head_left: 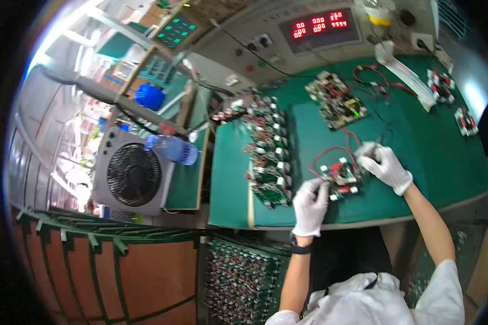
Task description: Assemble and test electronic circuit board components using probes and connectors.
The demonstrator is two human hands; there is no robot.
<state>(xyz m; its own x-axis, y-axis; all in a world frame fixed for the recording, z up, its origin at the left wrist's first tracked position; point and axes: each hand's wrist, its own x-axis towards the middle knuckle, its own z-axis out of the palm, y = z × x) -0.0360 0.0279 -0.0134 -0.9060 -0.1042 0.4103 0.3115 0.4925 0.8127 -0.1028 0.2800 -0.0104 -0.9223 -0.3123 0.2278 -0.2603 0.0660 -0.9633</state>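
A circuit board (341, 172) was flanked by left hand (310, 206) and right hand (386, 168); whether fingers (323, 192) pinched couldn't be told.

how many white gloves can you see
2: one on the left hand, one on the right hand, on either side of the nearest circuit board.
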